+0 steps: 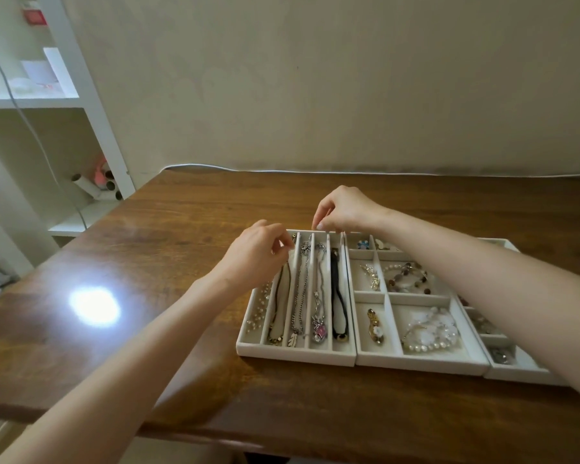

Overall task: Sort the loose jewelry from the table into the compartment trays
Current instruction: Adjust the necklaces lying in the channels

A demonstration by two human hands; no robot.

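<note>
Pinching at the far end of the white long-slotted tray [295, 354], our left grip [258, 252] and right grip [335, 212] are narrow; whether a thin chain runs between them we cannot tell. Its slots carry silver and black necklaces [298, 296], with pearl bracelets [429, 339] in the white divided tray [422, 361] touching it. A snagged chain could drag a neighbour out, and our right forearm [482, 279], crossing the trays, could shove them. The glossy brown wooden bench [181, 229] shows glare at lower left; white shelves [31, 102] stand upper left, a beige wall [349, 78] behind.
</note>
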